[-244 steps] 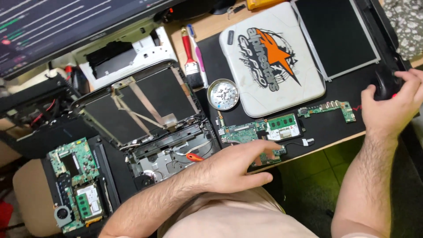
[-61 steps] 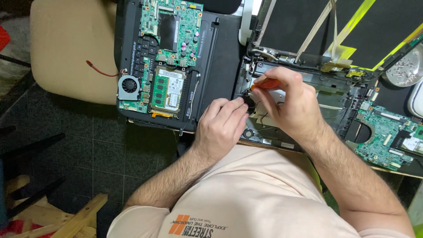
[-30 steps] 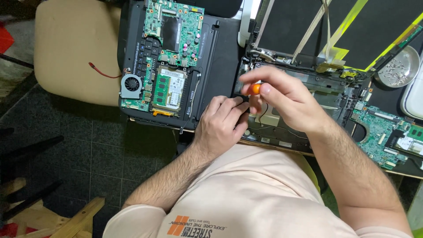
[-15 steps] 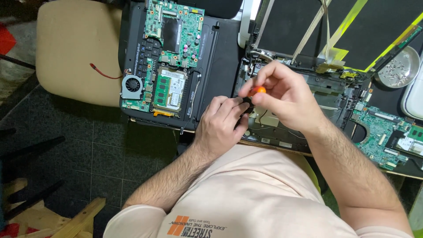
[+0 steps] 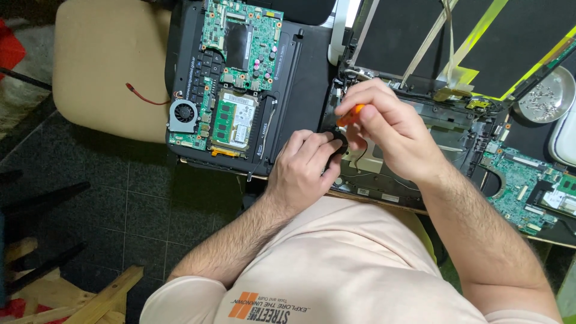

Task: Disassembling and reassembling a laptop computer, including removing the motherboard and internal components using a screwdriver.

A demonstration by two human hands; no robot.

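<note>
Right hand [image 5: 390,129] grip closed around orange-handled screwdriver [image 5: 350,114], over opened laptop chassis [image 5: 420,150]. Left hand [image 5: 303,168] fingers curled, pinching small black round part [image 5: 339,141] at chassis' left edge. Exposed green board [image 5: 231,78] lies left.

Two hands [image 5: 306,168] [image 5: 390,129], one orange-handled screwdriver [image 5: 349,114], two opened laptops [image 5: 240,90] [image 5: 432,114], one loose green circuit board [image 5: 519,192], one round metal dish [image 5: 546,96], one cooling fan [image 5: 182,114].
</note>
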